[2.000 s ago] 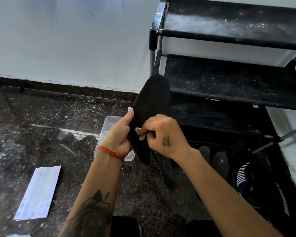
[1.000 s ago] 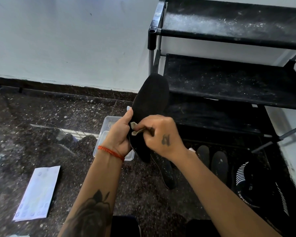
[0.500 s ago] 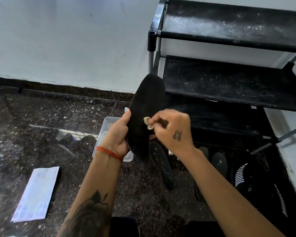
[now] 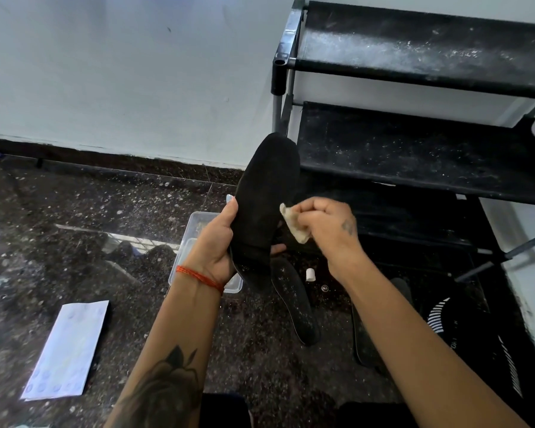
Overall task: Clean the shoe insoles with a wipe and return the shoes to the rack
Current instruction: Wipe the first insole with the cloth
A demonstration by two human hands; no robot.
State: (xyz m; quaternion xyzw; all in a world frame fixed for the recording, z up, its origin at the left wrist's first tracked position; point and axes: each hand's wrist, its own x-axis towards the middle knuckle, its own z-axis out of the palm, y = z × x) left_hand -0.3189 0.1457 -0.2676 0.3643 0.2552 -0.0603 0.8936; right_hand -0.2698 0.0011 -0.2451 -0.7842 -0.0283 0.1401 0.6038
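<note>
From the head view, the left hand [image 4: 218,242] grips a black insole [image 4: 264,205] by its lower half, thumb along the near edge and fingertips curling out from behind its right edge, so the insole stands nearly upright with its rounded end highest. A red thread bracelet [image 4: 200,276] circles that wrist. The right hand [image 4: 328,223], just to the right of the insole and not touching it, pinches a crumpled off-white wipe [image 4: 292,223] between thumb and curled fingers; the wipe hangs close beside the insole's right edge, whether brushing it cannot be told. The two hands are near each other but apart.

Behind and below the left hand, a clear plastic container [image 4: 195,242] sits on the dark speckled floor [image 4: 74,230]. Directly beneath the hands, a second insole [image 4: 294,304] lies flat on the floor, and a third insole [image 4: 363,344] lies under the right forearm. A small white cap-like piece [image 4: 310,274] rests on the floor between them, below the right wrist. Farther right of the right arm is a black shoe [image 4: 464,329] with white stripes. Beyond the right hand stands the black shoe rack [image 4: 414,156], its shelves dusty. Well to the left of the left forearm, a white packet [image 4: 67,350] lies flat on the floor.
</note>
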